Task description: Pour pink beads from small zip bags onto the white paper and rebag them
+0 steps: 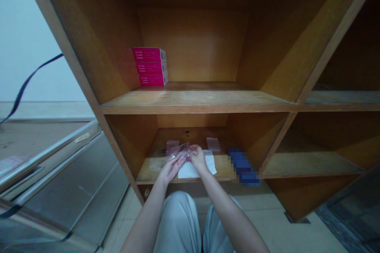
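Head view: three magenta rectangular cardboard boxes (150, 67) are stacked at the left of the upper wooden compartment (222, 97); in the lower wooden compartment (222, 170), three small clear plastic packets are counted, along with one white sheet of paper (190, 172) and one dark-blue pixelated object (243, 167) at the right, whose nature cannot be made out.

One of the packets, a crinkled clear plastic bag with reddish contents (181, 150), is located between the two hands, at the fingertips, above the far left part of the sheet; a second clear packet with reddish contents (171, 146) is laid just beyond it to the left, and a flat pale clear packet (213, 144) is laid to the far right, apart from the fingers.

The bag's right edge is pinched by the right hand (198, 156), its fingers bent and drawn together against the thumb; the bag's near left side is touched by the left hand (172, 168), its fingers only slightly bent and angled to the right, though whether a firm grip is made there cannot be told.

Both bare forearms are extended forward from the near side, converging at the bag above the knees in pale trousers (179, 217).
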Demonstrator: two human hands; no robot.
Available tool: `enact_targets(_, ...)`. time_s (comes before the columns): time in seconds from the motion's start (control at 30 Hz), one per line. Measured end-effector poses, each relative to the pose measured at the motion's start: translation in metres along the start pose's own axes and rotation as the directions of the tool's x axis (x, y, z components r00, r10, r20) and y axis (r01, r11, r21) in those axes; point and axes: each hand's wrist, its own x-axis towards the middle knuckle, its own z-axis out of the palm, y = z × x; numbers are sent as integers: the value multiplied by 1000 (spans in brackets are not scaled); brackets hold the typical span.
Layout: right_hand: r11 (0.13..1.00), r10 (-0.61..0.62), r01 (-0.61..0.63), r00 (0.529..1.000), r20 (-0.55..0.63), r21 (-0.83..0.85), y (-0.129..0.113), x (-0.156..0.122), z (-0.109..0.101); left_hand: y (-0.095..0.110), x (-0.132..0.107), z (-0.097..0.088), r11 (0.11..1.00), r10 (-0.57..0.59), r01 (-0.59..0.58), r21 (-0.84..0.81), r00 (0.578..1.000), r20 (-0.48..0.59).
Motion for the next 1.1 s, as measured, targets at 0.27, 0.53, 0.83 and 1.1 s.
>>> enact_targets(0.27,992,-90,83,993,-71,-96,-17,7,-14,5,-4,3,998,23,-27,64,998,58)
enact_targets(0.53,987,-71,109,954,291,-117,-21,-3,-18,1,-6,5,976,39,-32,217,999,-25)
enact_targets(0.83,993,-61,80,976,209,-87,-10,-12,-24,2,-7,5,973,68,-66,221,998,-3)
enact_targets(1.1,996,-32,51,968,248,-69,-12,-12,-27,0,-6,0,967,109,-110,230,994,16)
